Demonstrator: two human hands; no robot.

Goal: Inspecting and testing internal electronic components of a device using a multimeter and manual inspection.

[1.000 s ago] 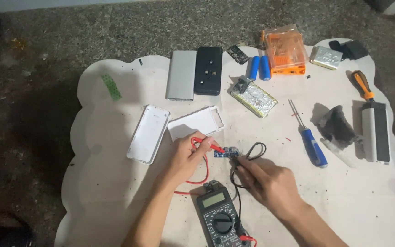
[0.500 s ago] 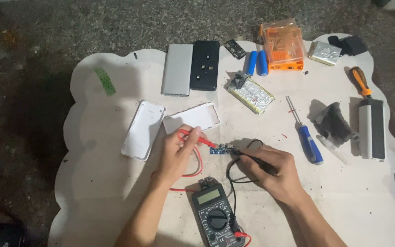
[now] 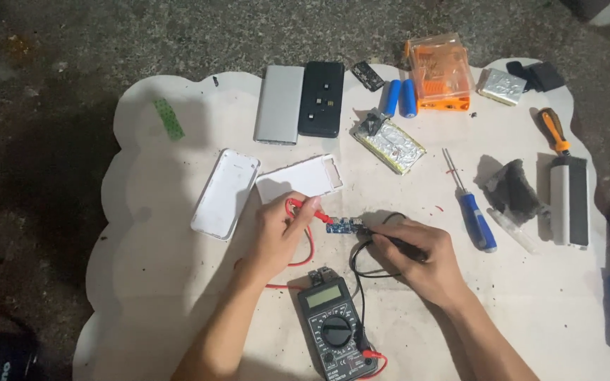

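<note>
On the white scalloped board (image 3: 178, 296), with the black digital multimeter (image 3: 335, 328) at 6 o'clock, pinch the red probe (image 3: 310, 209) in your left hand (image 3: 280, 233), the black probe (image 3: 390, 241) in your right hand (image 3: 418, 257), tips steady on the small blue circuit board (image 3: 338, 227) at centre.

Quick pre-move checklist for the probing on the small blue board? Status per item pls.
1. Red probe in the left hand, tip at the left end of the small blue circuit board: ok.
2. Black probe in the right hand, tip at the board's right end: ok.
3. Exact pads touched by the tips: cannot tell, too small.
4. Both leads run to the multimeter, plugged in at its lower end: ok.
5. Meter display reading and dial setting: cannot tell.
6. Board lies flat on the white mat, apart from the blue screwdriver: ok.
</note>
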